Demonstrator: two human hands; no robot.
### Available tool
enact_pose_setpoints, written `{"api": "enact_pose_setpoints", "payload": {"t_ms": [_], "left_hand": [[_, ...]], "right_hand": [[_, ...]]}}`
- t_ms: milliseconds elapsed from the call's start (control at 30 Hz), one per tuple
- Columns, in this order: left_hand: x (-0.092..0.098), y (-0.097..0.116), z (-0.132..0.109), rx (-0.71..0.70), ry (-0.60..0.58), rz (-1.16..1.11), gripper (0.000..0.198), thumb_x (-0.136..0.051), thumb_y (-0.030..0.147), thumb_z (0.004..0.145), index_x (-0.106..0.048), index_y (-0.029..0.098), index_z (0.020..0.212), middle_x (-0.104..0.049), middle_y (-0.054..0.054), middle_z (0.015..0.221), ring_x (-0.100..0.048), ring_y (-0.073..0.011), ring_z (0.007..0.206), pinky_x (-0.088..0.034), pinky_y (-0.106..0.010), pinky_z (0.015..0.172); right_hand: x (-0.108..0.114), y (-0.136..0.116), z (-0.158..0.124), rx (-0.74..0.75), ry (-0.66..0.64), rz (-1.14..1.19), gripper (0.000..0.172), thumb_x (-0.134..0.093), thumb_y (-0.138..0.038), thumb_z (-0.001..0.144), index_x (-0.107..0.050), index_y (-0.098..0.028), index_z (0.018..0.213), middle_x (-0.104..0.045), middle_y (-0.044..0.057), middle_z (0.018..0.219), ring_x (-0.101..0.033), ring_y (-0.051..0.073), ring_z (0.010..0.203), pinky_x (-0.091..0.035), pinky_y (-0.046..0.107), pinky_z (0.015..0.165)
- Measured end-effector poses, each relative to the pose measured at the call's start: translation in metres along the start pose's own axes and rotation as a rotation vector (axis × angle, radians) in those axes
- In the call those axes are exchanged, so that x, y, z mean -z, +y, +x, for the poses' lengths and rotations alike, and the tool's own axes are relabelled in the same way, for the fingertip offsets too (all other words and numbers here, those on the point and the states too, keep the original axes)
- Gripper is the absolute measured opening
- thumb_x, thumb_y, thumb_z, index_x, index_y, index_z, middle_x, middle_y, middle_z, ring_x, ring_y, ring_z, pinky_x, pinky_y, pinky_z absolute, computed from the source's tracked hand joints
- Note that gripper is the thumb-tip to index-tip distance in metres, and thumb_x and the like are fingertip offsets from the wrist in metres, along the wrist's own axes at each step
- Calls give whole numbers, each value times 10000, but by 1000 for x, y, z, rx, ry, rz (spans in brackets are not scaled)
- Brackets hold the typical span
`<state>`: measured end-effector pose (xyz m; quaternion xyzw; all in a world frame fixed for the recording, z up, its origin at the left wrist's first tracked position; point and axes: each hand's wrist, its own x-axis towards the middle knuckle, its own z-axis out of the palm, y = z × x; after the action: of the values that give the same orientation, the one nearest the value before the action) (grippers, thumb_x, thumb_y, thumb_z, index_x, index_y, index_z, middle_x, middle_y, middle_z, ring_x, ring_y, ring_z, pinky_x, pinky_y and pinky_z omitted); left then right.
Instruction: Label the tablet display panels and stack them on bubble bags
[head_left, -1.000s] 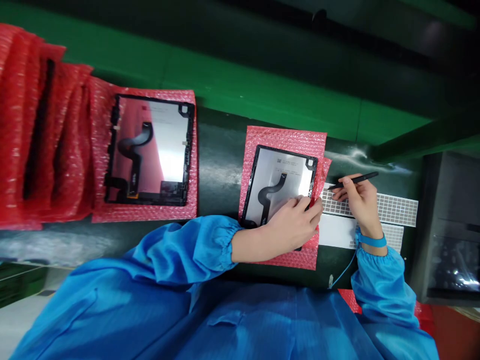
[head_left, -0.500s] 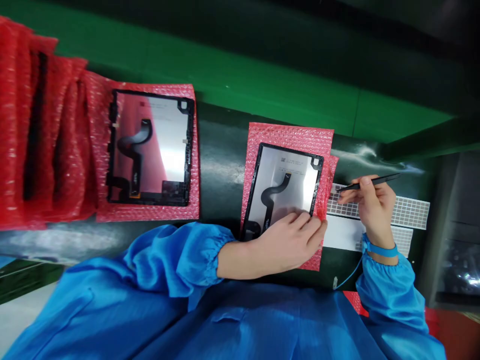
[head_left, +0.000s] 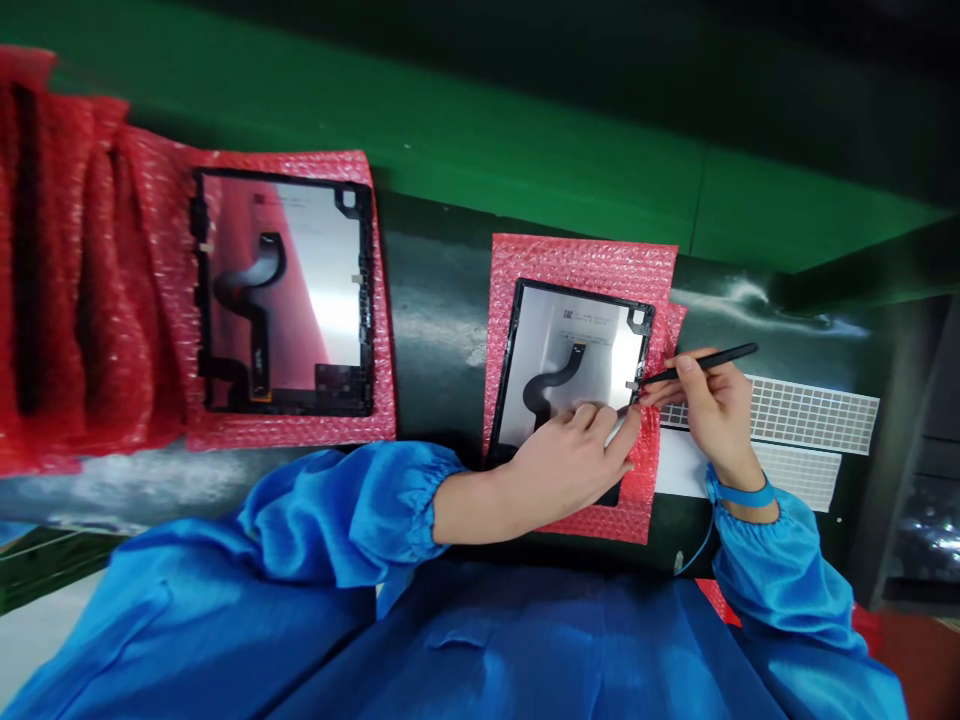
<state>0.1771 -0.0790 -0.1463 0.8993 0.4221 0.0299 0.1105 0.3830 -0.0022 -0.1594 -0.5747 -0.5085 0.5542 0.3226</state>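
A framed display panel [head_left: 555, 345] with a black curved ribbon cable lies on pink bubble wrap [head_left: 585, 258]. My left hand [head_left: 566, 465] rests over its lower right part, fingers bent near the right edge; whether they hold anything is hidden. In my right hand [head_left: 709, 405] are black tweezers [head_left: 705, 364], their tip at the panel's right edge beside a small pale tab [head_left: 632, 386]. Just right of the wrap, and partly under my right hand, lies a sheet of small grey squares [head_left: 814, 412].
A second framed panel [head_left: 322, 300] lies on bubble wrap to the left, beside a row of red bubble-wrap bags [head_left: 97, 290]. White sheets [head_left: 679, 463] lie below the sticker sheet. A blue cord [head_left: 701, 545] hangs from my right wristband.
My right hand has moved left with the tweezers, from the sheet of squares to the panel's right edge. A pale tab now shows there. My left hand has shifted slightly.
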Motion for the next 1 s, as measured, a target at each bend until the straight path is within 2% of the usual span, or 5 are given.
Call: {"api": "enact_pose_setpoints", "payload": {"t_ms": [367,567,767,867,1000], "left_hand": [[2,-3,2,-10,-50,-35,584,-514,431,1110,-508,31,1536,-706,-187,1168,-728,-309,1021,-630,-413,830],[7,-9,5,69,-80,-116,801,-555,507,1090,-356,-70,1608,-695,-269,1303,-738,-325,1118,-640,-387,836],[12,-9,11,101,-125,-61,797,-615,558,1052,-461,-26,1572,-747,-208,1115,-764,-285,932,-593,-338,690],[18,-8,14,115,-162,-11,837,-605,616,1042,-483,-23,1569,-750,-194,1034,-756,-285,852,-551,-338,611],[24,-5,20,150,-214,54,774,-555,615,1069,-504,35,1579,-754,-183,1035,-759,-296,831,-527,-348,585]], "right_hand": [[0,2,1,7,-19,7,439,-711,-695,951,-646,-264,1001,-781,16,741,-804,213,634,-712,356,626],[1,4,1,16,-31,35,418,-730,-657,957,-647,-250,1008,-783,15,751,-796,201,618,-705,341,612],[-1,3,5,20,-32,17,483,-709,-725,935,-629,-252,996,-769,16,725,-804,210,633,-690,322,588],[10,-6,1,61,35,15,464,-695,-714,954,-646,-253,987,-760,16,711,-805,222,626,-685,327,573],[43,-13,-24,130,212,-41,400,-708,-645,983,-693,-246,976,-791,32,748,-802,227,611,-691,345,583]]}}
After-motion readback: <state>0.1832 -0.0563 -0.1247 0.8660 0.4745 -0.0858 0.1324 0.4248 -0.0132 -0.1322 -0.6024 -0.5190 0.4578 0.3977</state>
